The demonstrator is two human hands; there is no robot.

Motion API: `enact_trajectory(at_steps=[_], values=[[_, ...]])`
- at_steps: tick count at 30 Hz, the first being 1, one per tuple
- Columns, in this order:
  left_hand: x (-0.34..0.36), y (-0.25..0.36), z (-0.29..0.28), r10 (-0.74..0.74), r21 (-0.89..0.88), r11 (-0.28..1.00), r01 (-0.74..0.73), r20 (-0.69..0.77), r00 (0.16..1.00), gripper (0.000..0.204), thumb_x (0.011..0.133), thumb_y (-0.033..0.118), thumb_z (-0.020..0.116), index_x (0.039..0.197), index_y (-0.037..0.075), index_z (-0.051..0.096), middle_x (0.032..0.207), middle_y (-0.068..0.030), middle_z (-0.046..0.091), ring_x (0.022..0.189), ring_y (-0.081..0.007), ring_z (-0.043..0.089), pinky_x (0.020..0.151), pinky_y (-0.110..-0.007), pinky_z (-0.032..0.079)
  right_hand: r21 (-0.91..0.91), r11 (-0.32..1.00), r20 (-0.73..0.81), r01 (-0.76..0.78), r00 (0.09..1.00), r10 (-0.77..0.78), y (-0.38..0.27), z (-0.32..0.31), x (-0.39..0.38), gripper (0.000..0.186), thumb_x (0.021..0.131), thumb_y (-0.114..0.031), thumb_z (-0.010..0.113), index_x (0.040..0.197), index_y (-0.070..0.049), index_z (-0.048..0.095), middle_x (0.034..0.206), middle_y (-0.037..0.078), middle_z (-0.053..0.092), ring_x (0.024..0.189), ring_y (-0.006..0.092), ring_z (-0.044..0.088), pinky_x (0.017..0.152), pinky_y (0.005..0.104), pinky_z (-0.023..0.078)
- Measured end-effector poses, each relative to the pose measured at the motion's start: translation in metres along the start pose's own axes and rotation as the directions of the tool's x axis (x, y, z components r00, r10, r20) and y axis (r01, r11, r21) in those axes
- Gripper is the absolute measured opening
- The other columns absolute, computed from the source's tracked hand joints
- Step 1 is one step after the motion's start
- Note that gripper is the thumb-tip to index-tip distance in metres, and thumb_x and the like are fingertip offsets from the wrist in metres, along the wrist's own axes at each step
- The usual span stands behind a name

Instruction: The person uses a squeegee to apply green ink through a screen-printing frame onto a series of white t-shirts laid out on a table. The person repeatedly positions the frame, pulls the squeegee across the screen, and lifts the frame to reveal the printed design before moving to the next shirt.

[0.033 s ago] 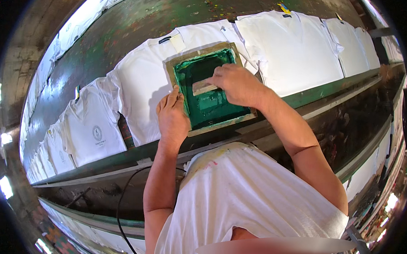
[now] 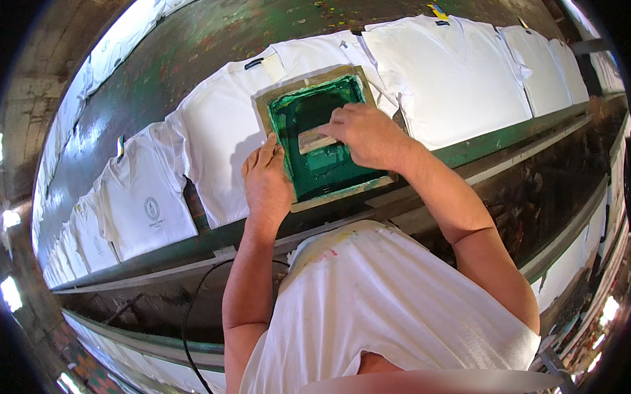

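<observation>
A wooden-framed printing screen with green mesh lies on a white T-shirt. My left hand grips the left side of its frame, the fingers lying along the wood. Inside the frame, my right hand is closed around a wooden squeegee. The squeegee sits across the middle of the mesh, its right end hidden under my fingers. Dark green ink covers the far part of the mesh, and the shirt beneath the screen is hidden.
More white T-shirts lie along the green table on both sides. One to the left, a printed T-shirt, bears a round dark emblem. A ledge runs along the near edge. A black cable hangs at my left.
My right hand and the squeegee have shifted very slightly toward me over the mesh. My left hand stays on the frame.
</observation>
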State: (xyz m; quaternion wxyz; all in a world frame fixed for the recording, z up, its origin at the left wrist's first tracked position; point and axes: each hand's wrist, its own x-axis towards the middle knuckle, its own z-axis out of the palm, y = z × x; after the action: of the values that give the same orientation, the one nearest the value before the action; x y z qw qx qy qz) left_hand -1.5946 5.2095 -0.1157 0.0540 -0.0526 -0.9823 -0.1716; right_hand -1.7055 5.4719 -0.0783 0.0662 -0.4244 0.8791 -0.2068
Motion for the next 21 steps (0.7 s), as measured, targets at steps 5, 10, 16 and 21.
enact_trajectory(at_steps=[5,10,16,21], values=[[0.005,-0.001,-0.003,0.055,0.032,0.998,-0.055,-0.010,0.998,0.039,0.088,-0.006,0.069,0.124,-0.004,0.081,0.150,-0.0149,0.071,0.131,-0.0339,0.065,0.119,-0.049,0.045,-0.023,1.000,-0.004,0.009,1.000,-0.009,-0.031,0.010,-0.033,0.047,0.083,0.002,0.070,0.128,-0.007,0.077,0.108,0.013,0.072,0.109,0.0355,0.071,0.099,0.0466,0.059],[0.006,-0.004,0.001,0.055,0.020,0.998,-0.054,-0.025,0.998,0.036,0.088,-0.005,0.068,0.122,-0.004,0.082,0.151,-0.0163,0.071,0.128,-0.0343,0.067,0.119,-0.049,0.045,-0.030,1.000,-0.061,0.001,0.998,-0.003,-0.059,0.018,-0.061,0.038,0.083,-0.003,0.073,0.121,-0.006,0.080,0.107,0.012,0.072,0.108,0.0343,0.071,0.097,0.0467,0.059],[0.002,-0.007,0.013,0.042,0.020,0.999,-0.041,-0.075,0.996,0.034,0.089,-0.001,0.069,0.121,-0.003,0.082,0.150,-0.0156,0.072,0.126,-0.0332,0.068,0.119,-0.049,0.044,-0.001,1.000,-0.043,0.006,0.999,-0.007,-0.068,0.018,-0.074,0.035,0.086,-0.001,0.071,0.119,-0.006,0.080,0.111,0.013,0.074,0.110,0.0364,0.071,0.098,0.0484,0.059],[-0.001,-0.005,0.016,0.016,0.024,1.000,-0.014,-0.084,0.996,0.035,0.091,0.000,0.069,0.123,-0.001,0.082,0.150,-0.0128,0.072,0.125,-0.0326,0.069,0.120,-0.050,0.044,0.196,0.978,0.048,-0.072,0.997,0.063,-0.028,-0.006,-0.050,0.036,0.091,0.007,0.067,0.123,-0.003,0.079,0.119,0.019,0.076,0.117,0.0421,0.071,0.103,0.0516,0.058]])
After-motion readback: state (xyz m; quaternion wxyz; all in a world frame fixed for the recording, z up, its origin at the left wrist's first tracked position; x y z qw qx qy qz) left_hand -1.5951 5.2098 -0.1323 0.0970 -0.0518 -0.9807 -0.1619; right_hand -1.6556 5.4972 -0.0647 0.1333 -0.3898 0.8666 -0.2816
